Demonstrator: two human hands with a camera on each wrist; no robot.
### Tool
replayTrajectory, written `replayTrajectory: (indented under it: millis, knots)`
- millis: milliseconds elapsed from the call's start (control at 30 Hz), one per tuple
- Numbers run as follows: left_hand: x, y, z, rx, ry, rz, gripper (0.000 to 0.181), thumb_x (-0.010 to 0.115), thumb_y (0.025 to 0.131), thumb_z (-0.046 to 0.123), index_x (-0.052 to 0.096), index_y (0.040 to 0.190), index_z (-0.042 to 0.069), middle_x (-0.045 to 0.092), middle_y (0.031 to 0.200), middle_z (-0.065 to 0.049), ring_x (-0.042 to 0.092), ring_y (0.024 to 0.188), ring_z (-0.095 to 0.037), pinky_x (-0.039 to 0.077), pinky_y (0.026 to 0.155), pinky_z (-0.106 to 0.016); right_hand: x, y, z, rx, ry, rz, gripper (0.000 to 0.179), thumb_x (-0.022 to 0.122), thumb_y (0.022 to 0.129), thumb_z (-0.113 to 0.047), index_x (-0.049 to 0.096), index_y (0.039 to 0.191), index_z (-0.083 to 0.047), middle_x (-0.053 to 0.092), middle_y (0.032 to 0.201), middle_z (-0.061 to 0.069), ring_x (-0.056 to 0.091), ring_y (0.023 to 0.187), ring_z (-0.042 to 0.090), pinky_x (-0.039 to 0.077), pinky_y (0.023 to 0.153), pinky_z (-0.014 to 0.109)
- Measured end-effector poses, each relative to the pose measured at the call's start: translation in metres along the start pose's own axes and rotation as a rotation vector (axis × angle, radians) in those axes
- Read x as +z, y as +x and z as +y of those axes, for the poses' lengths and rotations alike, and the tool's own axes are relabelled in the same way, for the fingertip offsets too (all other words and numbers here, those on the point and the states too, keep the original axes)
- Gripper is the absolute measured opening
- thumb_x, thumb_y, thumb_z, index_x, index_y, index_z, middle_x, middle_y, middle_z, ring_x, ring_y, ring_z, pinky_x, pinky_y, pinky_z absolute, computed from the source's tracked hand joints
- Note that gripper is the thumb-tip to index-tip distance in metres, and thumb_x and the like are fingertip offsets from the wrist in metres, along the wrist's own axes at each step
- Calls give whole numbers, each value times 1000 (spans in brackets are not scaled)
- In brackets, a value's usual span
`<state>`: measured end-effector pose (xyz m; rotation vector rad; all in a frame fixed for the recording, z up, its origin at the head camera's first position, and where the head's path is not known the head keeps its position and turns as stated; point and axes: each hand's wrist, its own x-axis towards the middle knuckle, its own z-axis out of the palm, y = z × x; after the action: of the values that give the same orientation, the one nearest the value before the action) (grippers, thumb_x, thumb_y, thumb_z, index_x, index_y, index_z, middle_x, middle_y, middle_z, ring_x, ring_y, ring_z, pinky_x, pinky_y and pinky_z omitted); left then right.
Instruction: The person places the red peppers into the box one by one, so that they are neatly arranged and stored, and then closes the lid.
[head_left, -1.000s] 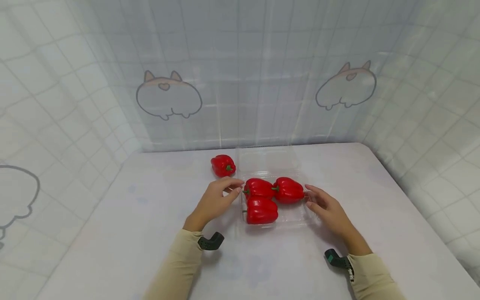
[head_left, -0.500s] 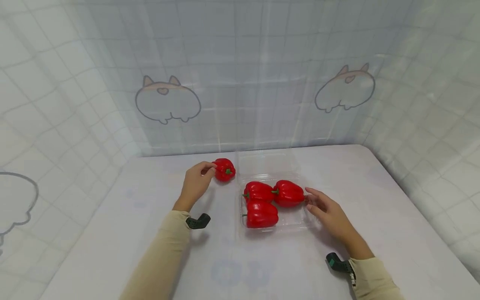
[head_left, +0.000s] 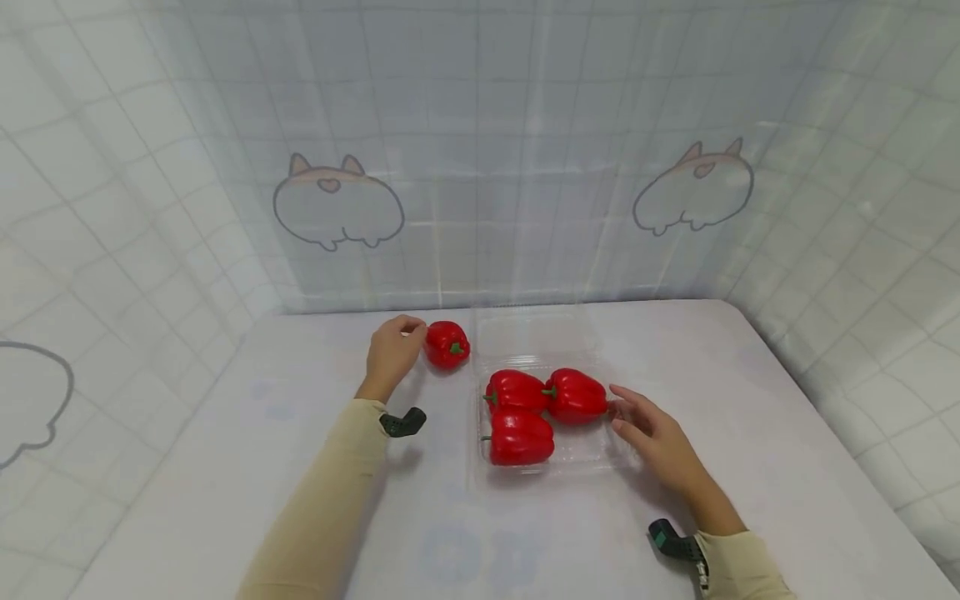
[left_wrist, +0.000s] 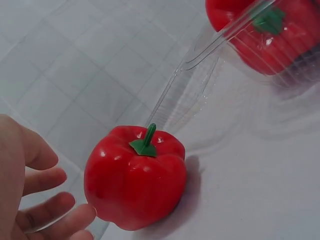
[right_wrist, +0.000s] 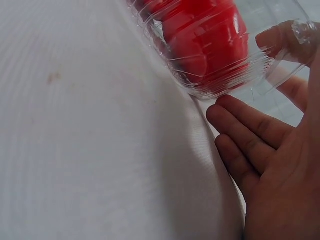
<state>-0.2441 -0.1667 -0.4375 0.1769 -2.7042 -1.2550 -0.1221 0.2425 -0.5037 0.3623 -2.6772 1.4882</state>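
One red bell pepper (head_left: 446, 346) with a green stem sits on the table, left of a clear plastic clamshell container (head_left: 581, 454). My left hand (head_left: 392, 354) is at this pepper's left side. In the left wrist view its fingers (left_wrist: 50, 210) are spread and loosely bent, one fingertip at the pepper's side. Three more red peppers lie in the container: one at back left (head_left: 517, 390), one at back right (head_left: 576, 397) and one in front (head_left: 521, 437). My right hand (head_left: 660, 442) rests at the container's right edge, thumb and index finger by the rim, other fingers extended below.
The container's clear lid (head_left: 536, 332) lies folded back toward the far table edge. A white tabletop (head_left: 337, 467) spreads around it. Grid-patterned sheets (head_left: 510, 167) hang behind and along both sides.
My left hand has moved left and away from the container to the pepper on the table. The right hand has stayed at the container's edge, and the peppers have kept their places.
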Motion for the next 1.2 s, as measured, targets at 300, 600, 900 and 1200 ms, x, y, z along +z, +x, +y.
replayTrajectory:
  millis: [300,600,900,1200]
  knots:
    - [6,14,1,-128,80,-72,61,53,96,55,54,136,9,57,130,-13,57,106,-32,50,88,-48,-2,2,-1,9,4,-8,54,61,101,-24,44,151,-16,58,139,17,57,125,37,47,99,56]
    - [11,17,-4,-256,-60,-234,99,57,87,71,25,156,7,33,153,-20,55,114,-31,53,91,-40,-2,2,-1,5,1,-7,53,61,101,-23,44,151,-15,58,139,18,57,124,37,48,98,56]
    - [18,17,-9,-292,-89,-293,103,60,84,71,23,158,10,32,157,-16,44,128,-32,48,101,-46,-1,-3,1,11,-3,-3,53,60,101,-25,44,151,-19,59,139,17,58,123,36,49,97,56]
    - [20,10,-11,-244,-141,-290,92,67,85,64,33,153,13,42,149,-11,50,123,-34,49,100,-48,1,0,0,-3,5,-5,53,60,101,-24,44,151,-18,59,137,17,58,123,37,49,97,56]
